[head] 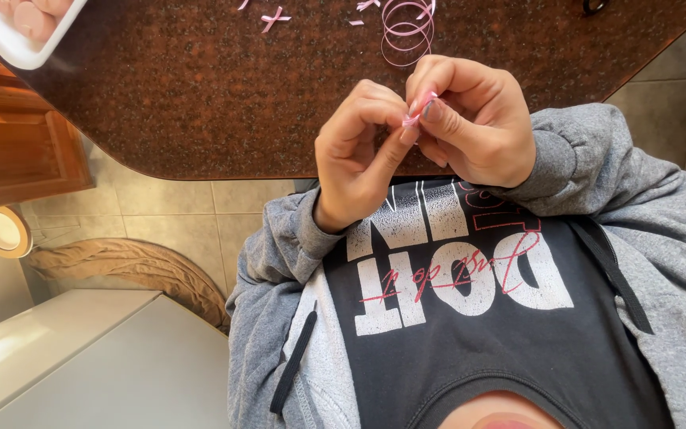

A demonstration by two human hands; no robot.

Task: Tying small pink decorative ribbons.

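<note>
In the head view, the left hand (355,155) and right hand (474,119) met above the speckled bench (200,95), fingers of both closed on a short pink ribbon piece (418,110). Apparently a small bow was being shaped; the following move called for a steady pinch. Finished bows (274,17) and a ribbon coil (406,32) lay beyond.

You have one view, from your head, tilted steeply down past your chest. It sits close over your hands, the speckled brown surface (200,95) stretching away toward twelve o'clock.
</note>
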